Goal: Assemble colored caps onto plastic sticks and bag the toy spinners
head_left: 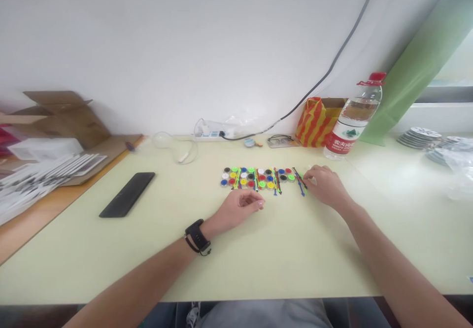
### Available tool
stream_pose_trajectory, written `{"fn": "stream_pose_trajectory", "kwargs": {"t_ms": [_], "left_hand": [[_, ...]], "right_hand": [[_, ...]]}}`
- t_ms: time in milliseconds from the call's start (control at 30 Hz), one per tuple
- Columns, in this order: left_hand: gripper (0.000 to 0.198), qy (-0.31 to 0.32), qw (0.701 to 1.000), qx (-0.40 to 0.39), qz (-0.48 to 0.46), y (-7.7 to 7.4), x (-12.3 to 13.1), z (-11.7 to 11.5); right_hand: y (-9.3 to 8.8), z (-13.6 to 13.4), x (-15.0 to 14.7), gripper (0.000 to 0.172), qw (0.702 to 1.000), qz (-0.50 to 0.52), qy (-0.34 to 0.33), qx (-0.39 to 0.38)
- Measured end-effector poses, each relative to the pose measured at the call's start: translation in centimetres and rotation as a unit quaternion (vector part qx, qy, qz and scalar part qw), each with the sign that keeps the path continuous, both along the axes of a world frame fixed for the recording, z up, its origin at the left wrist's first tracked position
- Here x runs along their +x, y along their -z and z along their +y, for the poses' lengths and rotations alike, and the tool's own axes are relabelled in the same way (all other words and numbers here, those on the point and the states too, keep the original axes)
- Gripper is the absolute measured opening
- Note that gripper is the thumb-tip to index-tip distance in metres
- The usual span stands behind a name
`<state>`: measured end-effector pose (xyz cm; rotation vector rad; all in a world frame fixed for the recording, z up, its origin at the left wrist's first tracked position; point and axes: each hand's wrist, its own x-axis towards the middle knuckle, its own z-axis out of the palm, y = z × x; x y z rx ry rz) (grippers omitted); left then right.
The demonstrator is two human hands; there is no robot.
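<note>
Several small round discs [261, 178] in mixed colours lie in short rows mid-table, with groups of thin arrow-shaped plastic sticks [256, 180] between them. Just in front of these rows hovers or rests my left hand [240, 206], its fingers curled and the thumb close to the fingertips; nothing shows in it. A dark watch and cord are on that wrist. My right hand [325, 184] is at the right end of the rows. Its fingers pinch beside the last group of arrow-shaped sticks [300, 182], where a bit of green shows under the fingertips.
A black phone-like slab [127, 195] lies left. Behind stand a power strip [212, 132], a striped bag [314, 123] and a large water bottle [351, 121]. Stacked discs [419, 137] sit far right; a cardboard box [70, 116] and white packets [55, 175] are left.
</note>
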<state>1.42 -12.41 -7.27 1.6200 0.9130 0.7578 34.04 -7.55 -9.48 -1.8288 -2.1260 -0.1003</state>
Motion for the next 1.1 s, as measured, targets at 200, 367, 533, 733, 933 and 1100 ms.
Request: {"fn": "stream_pose_trajectory", "kwargs": {"t_ms": [200,367,533,733,933,1100], "left_hand": [[0.028,0.002,1.000,0.000,0.003,0.0,0.0,0.0],[0.027,0.004,1.000,0.001,0.003,0.2,-0.1,0.1],[0.027,0.005,1.000,0.003,0.006,0.2,-0.1,0.1],[0.027,0.003,1.000,0.004,0.008,0.0,0.0,0.0],[0.028,0.000,1.000,0.000,0.004,0.0,0.0,0.0],[0.029,0.000,1.000,0.002,0.006,0.0,0.0,0.0]], "right_hand": [[0.2,0.0,-0.2,0.017,1.000,-0.009,0.013,-0.004],[0.2,0.1,-0.3,0.017,1.000,-0.020,0.016,-0.017],[0.0,-0.1,-0.4,0.020,0.999,-0.027,0.027,-0.026],[-0.5,-0.3,-0.8,0.017,0.997,-0.029,0.052,-0.038],[-0.5,-0.4,-1.1,0.020,0.996,-0.045,0.066,-0.046],[-0.3,-0.2,-0.9,0.025,0.996,-0.048,0.070,-0.038]]}}
